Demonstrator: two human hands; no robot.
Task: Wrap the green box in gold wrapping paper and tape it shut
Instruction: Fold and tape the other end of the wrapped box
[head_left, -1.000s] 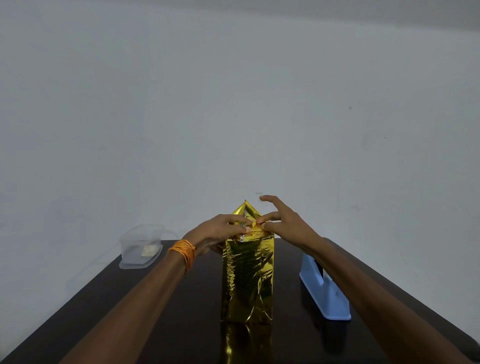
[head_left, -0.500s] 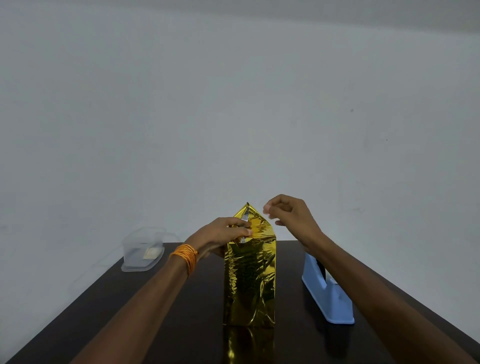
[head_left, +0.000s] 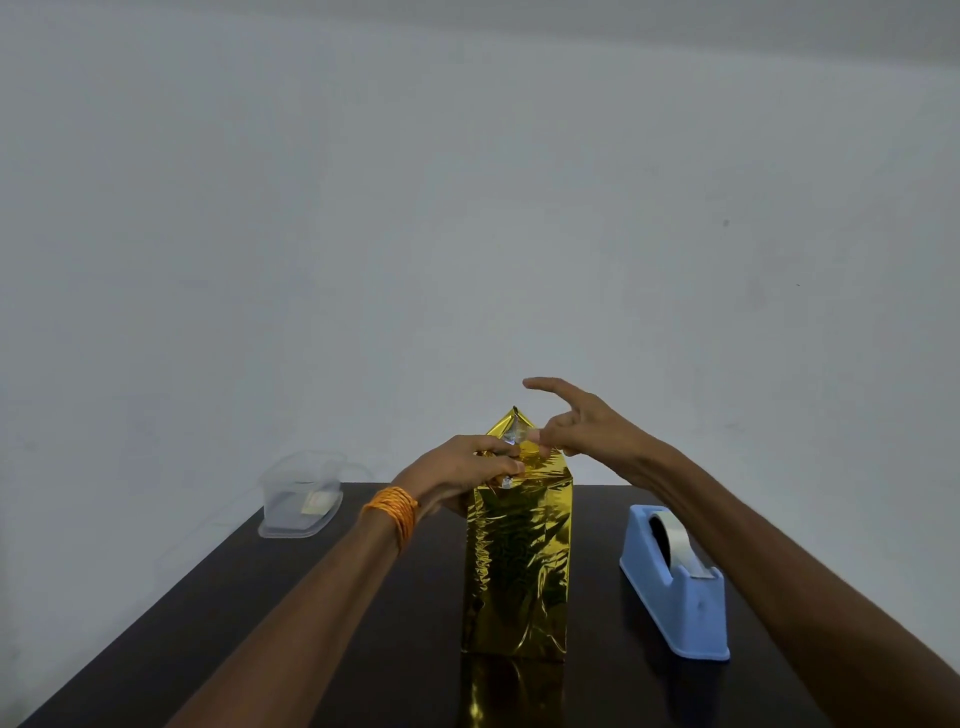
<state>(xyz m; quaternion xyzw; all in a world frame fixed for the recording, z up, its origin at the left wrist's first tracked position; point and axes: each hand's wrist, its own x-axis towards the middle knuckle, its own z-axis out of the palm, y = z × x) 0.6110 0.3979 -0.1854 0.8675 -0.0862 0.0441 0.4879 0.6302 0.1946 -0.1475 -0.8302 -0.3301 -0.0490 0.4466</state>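
The table has a dark, glossy top and stands with its far edge close to a plain pale wall. Three items rest directly on it. A tall box, covered in crinkled gold foil paper, stands upright at the centre; its lower end touches the top, and its reflection shows in the surface just in front of it. A blue dispenser lies to the right of the box, apart from it, long axis running front to back, with a roll of tape seated in it. A clear plastic container sits at the far left corner, well apart from the box.
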